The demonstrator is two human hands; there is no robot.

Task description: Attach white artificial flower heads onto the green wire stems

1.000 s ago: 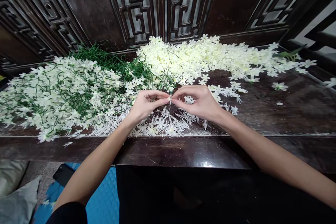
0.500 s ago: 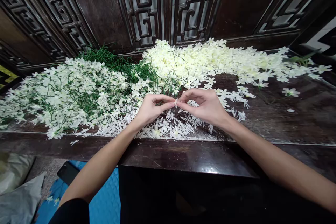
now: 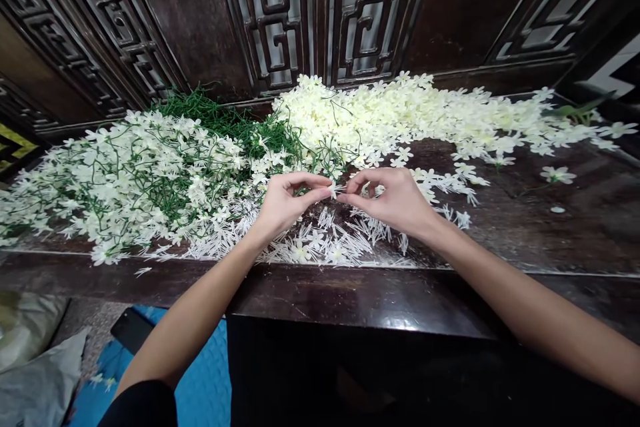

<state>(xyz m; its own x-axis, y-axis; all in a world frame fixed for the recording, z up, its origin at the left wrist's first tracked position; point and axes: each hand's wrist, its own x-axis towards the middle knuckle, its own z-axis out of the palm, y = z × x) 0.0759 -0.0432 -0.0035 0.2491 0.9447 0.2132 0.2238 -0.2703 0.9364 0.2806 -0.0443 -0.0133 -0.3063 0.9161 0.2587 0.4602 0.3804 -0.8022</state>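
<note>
My left hand (image 3: 287, 203) and my right hand (image 3: 393, 200) meet fingertip to fingertip over the dark wooden table (image 3: 350, 297). Both pinch one small white flower piece (image 3: 334, 191) between thumb and forefinger. Under the hands lies a scatter of thin white spiky pieces (image 3: 325, 240). To the left spreads a heap of white flowers on green stems (image 3: 130, 180). Behind the hands is a pile of loose cream flower heads (image 3: 400, 117).
A carved dark wooden screen (image 3: 300, 13) stands right behind the table. Bare green stems (image 3: 210, 117) lie at the back left. Single flowers (image 3: 557, 175) sit on the bare wood at the right. Blue matting (image 3: 200, 387) and grey bags (image 3: 35, 373) lie on the floor below left.
The camera has tilted slightly, so the scene sits a little lower and to the right. My fingertips have stayed together on the small piece, with the right fingers spreading a little.
</note>
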